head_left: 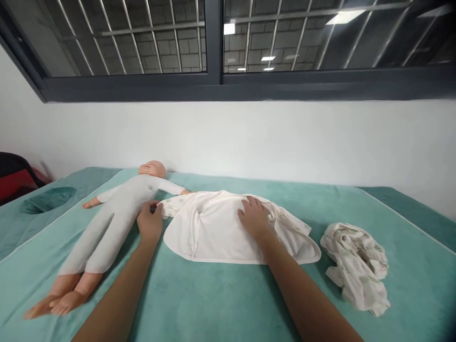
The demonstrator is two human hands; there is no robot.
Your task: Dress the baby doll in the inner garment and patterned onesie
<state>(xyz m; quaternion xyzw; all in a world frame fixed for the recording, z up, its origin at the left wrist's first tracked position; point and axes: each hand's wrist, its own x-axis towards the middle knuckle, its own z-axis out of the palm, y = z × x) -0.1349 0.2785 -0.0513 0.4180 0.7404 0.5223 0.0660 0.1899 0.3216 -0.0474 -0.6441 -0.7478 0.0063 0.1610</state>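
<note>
Head view: our left fingers (pixel 154 207) are closed, pinching the sleeve end (pixel 166 208) of the white baby garment (pixel 217 232), spread on the green padded surface (pixel 221 299). Our right fingers (pixel 253 209) lie slightly spread, pressed flat on its fabric. The doll (pixel 123 209) lies to the left; a crumpled patterned cloth (pixel 358 266) sits right.

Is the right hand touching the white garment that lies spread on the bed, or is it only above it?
Touching. The head view shows the right hand lying palm down on the white garment, its fingers spread over the fabric.
</note>
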